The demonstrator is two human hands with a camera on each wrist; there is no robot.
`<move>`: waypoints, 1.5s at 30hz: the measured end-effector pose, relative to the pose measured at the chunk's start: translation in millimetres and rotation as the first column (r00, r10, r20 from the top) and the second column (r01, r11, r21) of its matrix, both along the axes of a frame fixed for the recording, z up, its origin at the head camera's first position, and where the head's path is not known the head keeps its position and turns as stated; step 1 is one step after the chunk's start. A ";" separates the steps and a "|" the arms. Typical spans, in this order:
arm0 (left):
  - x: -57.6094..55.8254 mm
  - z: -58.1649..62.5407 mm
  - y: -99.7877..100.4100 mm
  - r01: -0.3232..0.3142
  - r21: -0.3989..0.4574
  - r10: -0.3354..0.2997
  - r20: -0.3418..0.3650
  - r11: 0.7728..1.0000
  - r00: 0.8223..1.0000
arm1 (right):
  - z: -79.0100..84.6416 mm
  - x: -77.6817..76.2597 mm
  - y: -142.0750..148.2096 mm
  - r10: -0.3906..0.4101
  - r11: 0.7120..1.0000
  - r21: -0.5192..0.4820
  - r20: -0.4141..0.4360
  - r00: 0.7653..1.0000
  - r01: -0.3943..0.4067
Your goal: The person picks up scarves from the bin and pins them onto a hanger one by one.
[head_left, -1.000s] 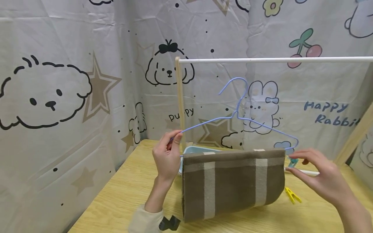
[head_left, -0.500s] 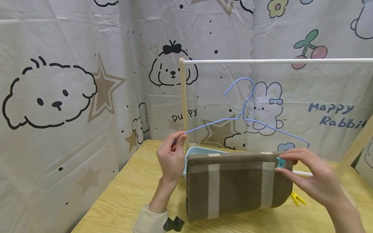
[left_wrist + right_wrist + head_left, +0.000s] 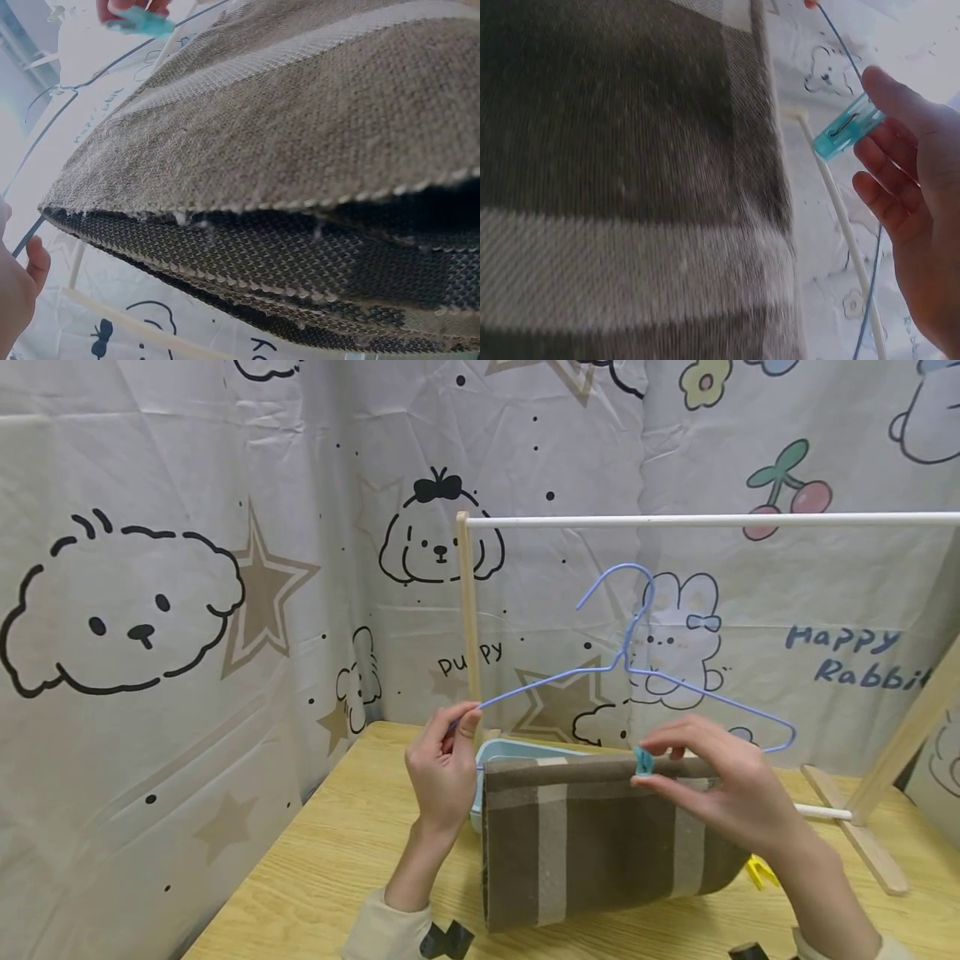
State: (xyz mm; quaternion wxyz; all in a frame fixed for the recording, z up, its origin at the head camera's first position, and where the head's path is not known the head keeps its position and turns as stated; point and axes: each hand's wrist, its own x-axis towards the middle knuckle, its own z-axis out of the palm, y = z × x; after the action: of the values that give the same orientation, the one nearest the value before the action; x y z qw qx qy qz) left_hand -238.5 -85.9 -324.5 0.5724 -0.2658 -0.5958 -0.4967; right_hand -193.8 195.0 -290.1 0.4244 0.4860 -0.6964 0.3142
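Note:
My left hand [image 3: 442, 768] pinches the left corner of a lilac-blue wire clothes hanger [image 3: 622, 658], whose hook points up. A brown cloth [image 3: 607, 852] with pale stripes lies folded over the hanger's lower bar and hangs down. In the left wrist view, the open side edges of the cloth's layers [image 3: 247, 255] show. Between thumb and fingers, my right hand [image 3: 731, 777] holds a teal clothespin [image 3: 643, 762] at the cloth's top fold. The right wrist view shows the clothespin [image 3: 847, 129] apart from the cloth, its metal spring visible.
A wooden rack with a white top rail [image 3: 675, 519] stands behind the hanger; its right foot [image 3: 858, 831] rests on the table. Behind the cloth is a light-blue basket [image 3: 517, 748]. A yellow clothespin [image 3: 761, 872] lies partly hidden on the table.
My right hand has moved left with the teal clothespin, from beyond the cloth's right edge to near the middle of its top fold. My left hand keeps its grip on the hanger.

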 end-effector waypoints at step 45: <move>0.2 -1.5 5.1 0.003 0.023 -0.003 0.000 1.000 1.000 | 2.3 -24.9 -110.1 0.037 0.998 -0.067 0.536 0.843 -0.002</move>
State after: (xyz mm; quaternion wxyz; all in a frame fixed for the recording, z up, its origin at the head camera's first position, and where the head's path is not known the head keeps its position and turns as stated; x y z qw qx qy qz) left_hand -238.3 -80.8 -326.0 0.5748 -0.2600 -0.5897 -0.5043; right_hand -218.7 85.0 -287.9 0.2248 0.3719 -0.7719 0.4640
